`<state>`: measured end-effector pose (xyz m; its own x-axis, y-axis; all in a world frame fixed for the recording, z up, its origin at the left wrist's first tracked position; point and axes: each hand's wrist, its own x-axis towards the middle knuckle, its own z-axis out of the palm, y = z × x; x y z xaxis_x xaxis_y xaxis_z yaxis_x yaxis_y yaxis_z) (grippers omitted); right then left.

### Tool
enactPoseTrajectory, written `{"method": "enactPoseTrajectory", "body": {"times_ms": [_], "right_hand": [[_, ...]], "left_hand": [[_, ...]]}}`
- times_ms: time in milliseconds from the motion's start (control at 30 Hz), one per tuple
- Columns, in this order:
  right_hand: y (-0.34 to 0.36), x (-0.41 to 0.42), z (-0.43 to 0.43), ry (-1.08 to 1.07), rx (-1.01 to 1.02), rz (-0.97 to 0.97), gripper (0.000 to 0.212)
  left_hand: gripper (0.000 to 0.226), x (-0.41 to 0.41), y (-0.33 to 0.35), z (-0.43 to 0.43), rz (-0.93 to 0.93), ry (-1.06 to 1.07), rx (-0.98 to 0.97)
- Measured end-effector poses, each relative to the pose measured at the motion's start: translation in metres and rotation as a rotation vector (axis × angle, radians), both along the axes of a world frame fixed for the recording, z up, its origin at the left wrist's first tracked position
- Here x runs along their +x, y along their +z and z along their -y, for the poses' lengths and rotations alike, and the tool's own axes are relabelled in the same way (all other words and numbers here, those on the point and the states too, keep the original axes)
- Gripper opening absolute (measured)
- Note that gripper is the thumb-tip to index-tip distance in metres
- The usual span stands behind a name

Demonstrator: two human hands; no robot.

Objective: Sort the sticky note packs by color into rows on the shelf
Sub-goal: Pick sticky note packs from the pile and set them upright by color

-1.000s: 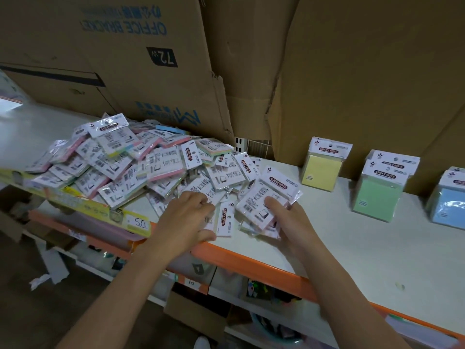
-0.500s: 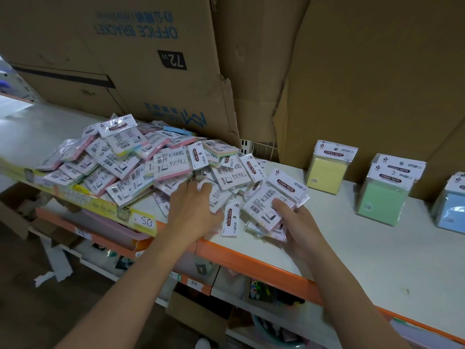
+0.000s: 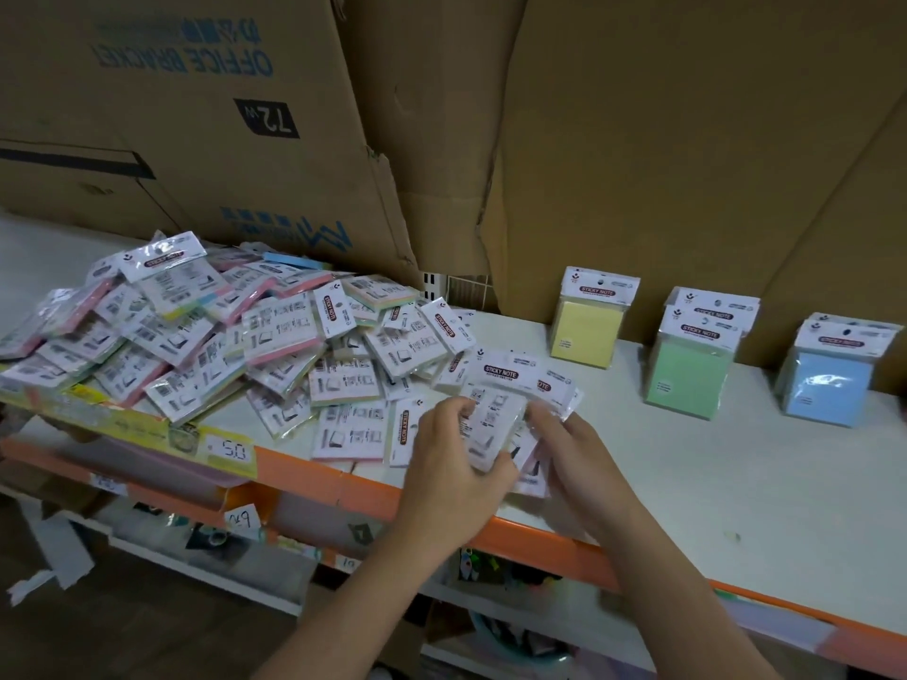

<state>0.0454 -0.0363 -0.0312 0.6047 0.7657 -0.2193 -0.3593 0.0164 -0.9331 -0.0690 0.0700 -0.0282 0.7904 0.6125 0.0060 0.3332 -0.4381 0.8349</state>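
Note:
A heap of wrapped sticky note packs [image 3: 206,336] covers the left half of the white shelf [image 3: 736,483], most lying label side up. My left hand [image 3: 451,463] and my right hand [image 3: 574,449] both grip a small stack of sticky note packs [image 3: 500,414] near the shelf's front edge; the stack's colors are hidden by the labels. Against the cardboard at the back stand a yellow pack [image 3: 586,319], two green packs [image 3: 692,355] one behind the other, and blue packs [image 3: 829,375].
Large cardboard boxes [image 3: 638,139] wall off the back of the shelf. An orange rail [image 3: 324,478] edges the front, with a yellow price strip [image 3: 162,434] at the left. A lower shelf with mixed goods lies underneath.
My left hand has left the heap and moved right onto the stack held by my right hand. The stack is lifted slightly and squared between both hands.

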Motion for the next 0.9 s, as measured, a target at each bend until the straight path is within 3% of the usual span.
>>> {"method": "enactPoseTrajectory", "body": {"times_ms": [133, 200, 267, 367, 467, 600, 700, 800, 900], "right_hand": [[-0.006, 0.002, 0.011, -0.074, -0.106, 0.239, 0.062], [-0.01, 0.002, 0.017, -0.088, -0.057, 0.173, 0.055], [-0.01, 0.002, 0.022, -0.087, -0.019, 0.15, 0.034], [-0.009, 0.005, 0.029, -0.078, -0.069, 0.375, 0.033], [-0.007, 0.006, 0.031, -0.139, -0.241, 0.507, 0.031], [-0.005, 0.002, 0.028, -0.233, -0.501, 0.36, 0.037], [-0.003, 0.001, 0.031, -0.217, -0.523, 0.307, 0.034], [0.002, 0.001, 0.033, -0.202, -0.427, 0.261, 0.035], [0.007, 0.004, 0.034, -0.206, -0.327, 0.173, 0.027]], "left_hand": [[0.068, 0.018, 0.003, 0.008, -0.032, -0.061, -0.262], [0.076, 0.025, 0.004, 0.006, -0.021, -0.037, -0.325], [0.08, 0.03, 0.006, 0.004, 0.01, -0.017, -0.428], [0.084, 0.032, -0.002, 0.003, 0.131, -0.092, -0.607], [0.067, 0.031, -0.009, 0.003, 0.238, -0.094, -0.822], [0.026, 0.028, -0.014, 0.002, 0.375, -0.049, -1.012], [0.032, 0.024, -0.014, 0.001, 0.395, 0.004, -1.058], [0.058, 0.02, -0.016, -0.002, 0.388, 0.06, -1.168], [0.059, 0.018, -0.017, -0.009, 0.32, 0.022, -1.228]]}}
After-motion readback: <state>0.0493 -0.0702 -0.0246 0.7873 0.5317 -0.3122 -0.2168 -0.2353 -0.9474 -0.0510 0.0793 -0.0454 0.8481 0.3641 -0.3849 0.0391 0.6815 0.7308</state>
